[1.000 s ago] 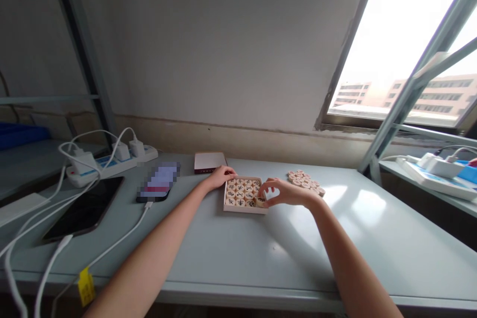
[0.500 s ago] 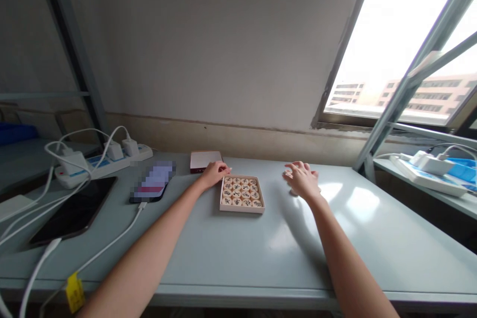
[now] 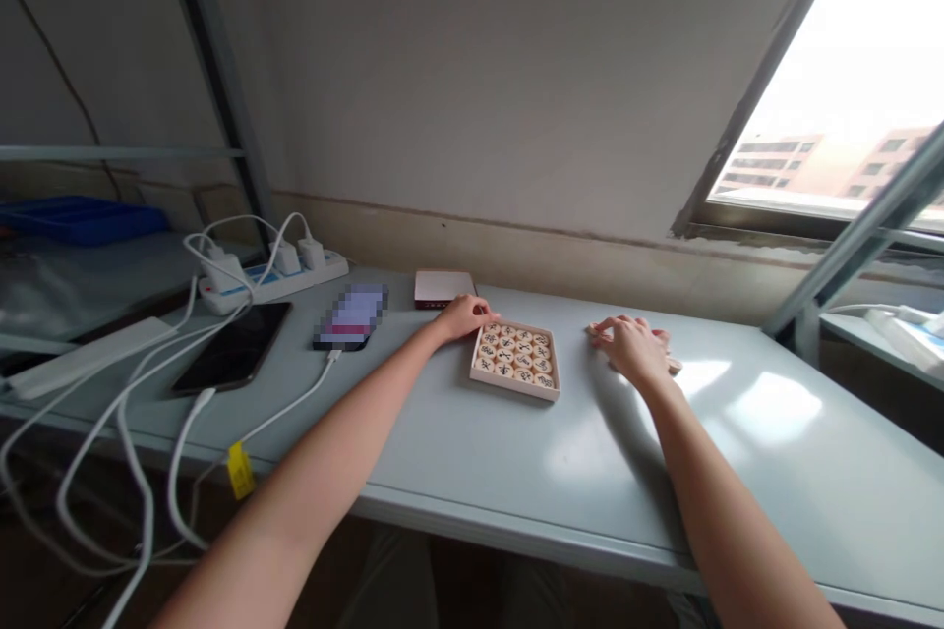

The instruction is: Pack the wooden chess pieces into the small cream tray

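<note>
A shallow light box (image 3: 514, 391) stands on the grey table, filled with rows of round wooden pieces (image 3: 504, 356) that bear black characters. At the box's back left corner is my left hand (image 3: 466, 316), its fingers pressed together; whether a piece is between them is too small to tell. To the right of the box, my right hand (image 3: 635, 346) reaches down over several loose round pieces (image 3: 674, 366), fingers curved and touching some of them. Most of those pieces are hidden beneath the palm.
Behind the box lies a dark red box lid (image 3: 443, 288). On the left are a phone (image 3: 351, 316), a black tablet (image 3: 233, 348), a white power strip (image 3: 274, 285) and tangled white cables. Metal frame posts rise at both sides, with a wall behind.
The view has turned left, so things appear farther right. My right hand has come down lower onto the loose pieces. My left hand remains at the box corner.
</note>
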A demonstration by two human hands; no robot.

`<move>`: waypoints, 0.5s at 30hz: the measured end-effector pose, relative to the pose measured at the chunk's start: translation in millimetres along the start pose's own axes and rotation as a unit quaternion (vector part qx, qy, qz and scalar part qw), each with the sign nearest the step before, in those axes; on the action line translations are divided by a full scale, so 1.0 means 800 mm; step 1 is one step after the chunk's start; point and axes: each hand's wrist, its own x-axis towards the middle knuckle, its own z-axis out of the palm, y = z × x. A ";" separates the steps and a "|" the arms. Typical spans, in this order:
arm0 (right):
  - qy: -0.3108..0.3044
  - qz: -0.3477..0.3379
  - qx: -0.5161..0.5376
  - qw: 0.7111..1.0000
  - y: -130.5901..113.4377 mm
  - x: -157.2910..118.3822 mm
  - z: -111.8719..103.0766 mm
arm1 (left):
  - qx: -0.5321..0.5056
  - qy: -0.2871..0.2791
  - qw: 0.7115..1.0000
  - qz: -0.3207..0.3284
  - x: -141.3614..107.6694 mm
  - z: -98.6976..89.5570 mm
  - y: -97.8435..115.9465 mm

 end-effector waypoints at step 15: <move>-0.030 -0.079 0.050 0.995 -0.038 -0.009 -0.016 | -0.174 -0.113 0.976 -0.067 -0.003 -0.009 0.005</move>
